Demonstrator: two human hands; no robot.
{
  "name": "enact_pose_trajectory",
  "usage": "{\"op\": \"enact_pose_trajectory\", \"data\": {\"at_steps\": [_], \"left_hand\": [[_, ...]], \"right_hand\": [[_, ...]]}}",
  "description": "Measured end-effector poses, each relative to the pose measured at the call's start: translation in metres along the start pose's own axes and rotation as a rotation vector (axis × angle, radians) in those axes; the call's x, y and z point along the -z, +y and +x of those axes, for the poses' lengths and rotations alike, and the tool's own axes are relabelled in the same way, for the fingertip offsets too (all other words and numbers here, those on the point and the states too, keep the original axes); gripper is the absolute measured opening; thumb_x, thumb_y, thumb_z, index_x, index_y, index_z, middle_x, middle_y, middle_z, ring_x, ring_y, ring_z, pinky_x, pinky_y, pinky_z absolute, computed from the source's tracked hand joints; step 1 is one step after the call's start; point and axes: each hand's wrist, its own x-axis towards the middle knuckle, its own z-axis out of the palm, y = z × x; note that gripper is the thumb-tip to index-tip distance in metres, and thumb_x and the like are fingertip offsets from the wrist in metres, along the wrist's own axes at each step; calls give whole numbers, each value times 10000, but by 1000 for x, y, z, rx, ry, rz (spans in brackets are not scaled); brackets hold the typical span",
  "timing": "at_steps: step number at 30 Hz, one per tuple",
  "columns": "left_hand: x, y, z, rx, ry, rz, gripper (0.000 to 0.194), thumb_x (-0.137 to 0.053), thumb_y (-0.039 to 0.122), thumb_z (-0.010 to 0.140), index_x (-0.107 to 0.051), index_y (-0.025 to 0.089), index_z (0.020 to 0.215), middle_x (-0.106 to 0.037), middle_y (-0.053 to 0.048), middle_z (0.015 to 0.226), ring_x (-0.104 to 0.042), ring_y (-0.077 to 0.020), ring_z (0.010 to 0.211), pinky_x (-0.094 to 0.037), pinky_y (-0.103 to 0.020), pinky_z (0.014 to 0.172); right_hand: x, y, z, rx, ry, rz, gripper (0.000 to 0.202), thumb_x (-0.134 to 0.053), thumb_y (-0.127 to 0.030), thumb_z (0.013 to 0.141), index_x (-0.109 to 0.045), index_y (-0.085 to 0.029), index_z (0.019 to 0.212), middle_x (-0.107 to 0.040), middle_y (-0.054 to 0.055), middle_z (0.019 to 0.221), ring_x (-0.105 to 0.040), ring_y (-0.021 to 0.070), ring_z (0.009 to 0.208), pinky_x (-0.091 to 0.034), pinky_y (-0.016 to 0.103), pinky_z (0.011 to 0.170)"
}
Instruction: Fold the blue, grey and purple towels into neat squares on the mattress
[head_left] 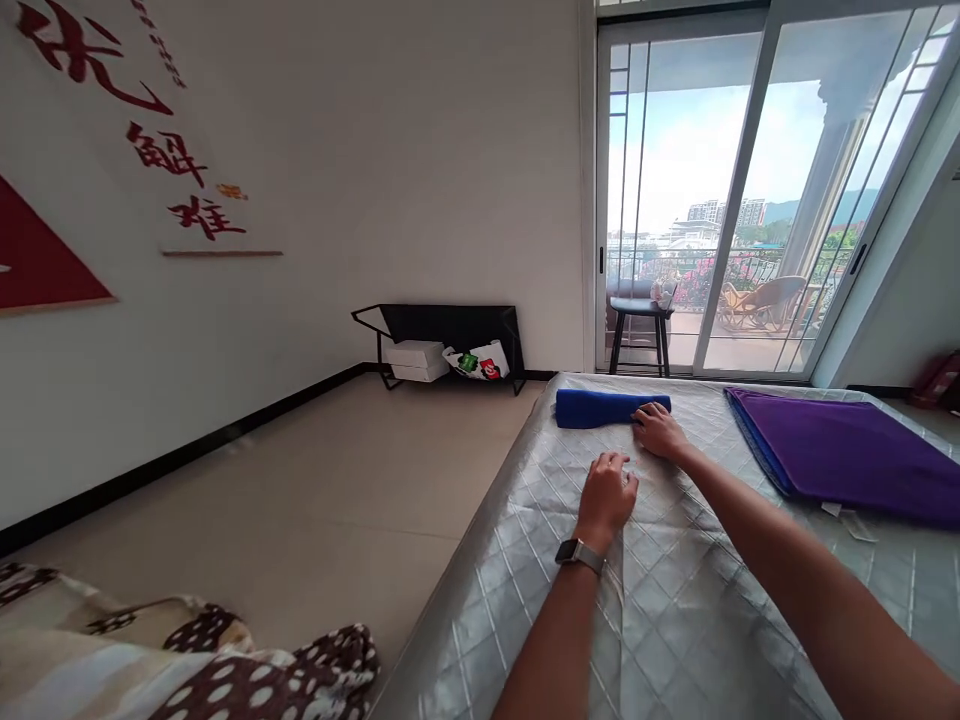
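A dark blue folded cloth [594, 409], long and narrow, lies across the far left part of the silver quilted mattress [675, 620]. My right hand [658, 432] is at the cloth's right end, its fingers bent over the near edge and closed on it. Closer to me, my left hand [609, 492] hovers at or rests on the mattress, just short of the cloth. Its fingers are slightly curled and apart, with nothing in them. A wristwatch [580, 556] is on that wrist. To the right lies a folded purple cloth [855, 450] with blue showing along its left edge.
Brown polka-dot bedding [262, 675] is bunched at the lower left. Against the wall, a black rack [450, 322] holds white boxes [415, 360] and a printed bag [480, 361]. Beyond the mattress are a dark stool [639, 308] and sliding glass doors [739, 190].
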Motion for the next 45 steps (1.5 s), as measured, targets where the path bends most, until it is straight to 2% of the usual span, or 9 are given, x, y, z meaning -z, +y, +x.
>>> {"op": "enact_pose_trajectory", "data": {"at_steps": [7,12,16,19,26,30,38,42,45], "left_hand": [[44,-51,16,185,209,24,341,-492,88,864,-672,113,1152,-673,-164,1224,-609,-256,1185,-422,-395,1085],[47,-73,11,229,177,51,413,-516,45,820,-675,133,1191,-683,-146,1243,-608,-243,1207,-425,-354,1081],[43,-75,9,248,154,61,441,-515,27,813,-676,154,1203,-691,-132,1247,-623,-229,1189,-420,-331,1075],[44,-76,10,270,162,61,439,-504,24,822,-665,130,1216,-673,-155,1277,-627,-233,1185,-426,-328,1064],[45,-81,13,305,188,60,434,-522,37,822,-665,157,1213,-713,-133,1203,-638,-233,1167,-443,-328,1042],[42,-83,14,315,204,47,406,-533,46,816,-678,162,1177,-709,-124,1215,-639,-227,1163,-445,-313,1035],[44,-83,14,291,239,3,391,-504,59,820,-671,126,1168,-696,-166,1198,-631,-260,1170,-441,-373,1055],[48,-73,11,189,241,-38,509,-622,113,779,-626,198,1280,-589,-127,1391,-493,-263,1346,-356,-395,1146],[49,-56,9,30,75,-143,424,-721,239,758,-699,243,1182,-588,-88,1404,-464,-275,1366,-331,-402,1162]], "right_hand": [[10,13,-27,70,32,45,295,-490,-263,970,-674,-213,1194,-660,84,1181,-581,208,1129,-416,304,1004],[9,13,-36,62,74,60,368,-496,-219,948,-610,-198,1298,-625,115,1276,-546,256,1195,-400,368,1032],[15,-18,-28,146,186,35,484,-531,-169,893,-551,-197,1376,-525,136,1443,-447,303,1318,-353,438,1085],[17,-58,-12,245,112,137,550,-546,-286,910,-473,-216,1451,-502,94,1483,-430,251,1347,-348,380,1101],[2,-115,16,56,-43,178,592,-404,-360,968,-359,-191,1533,-546,122,1443,-457,274,1321,-370,399,1054],[0,-115,19,-52,-47,157,599,-402,-398,973,-339,-226,1543,-539,142,1423,-435,307,1318,-402,433,1001],[14,-112,15,19,-74,134,334,-425,-277,993,-740,-212,1081,-640,146,1231,-515,302,1202,-458,384,894],[25,-91,-15,171,-91,156,315,-472,-271,988,-750,-191,863,-703,105,1030,-608,230,1024,-454,316,878],[33,-67,-50,239,-74,222,333,-470,-292,994,-705,-190,780,-695,60,879,-633,182,863,-466,284,807]]}}
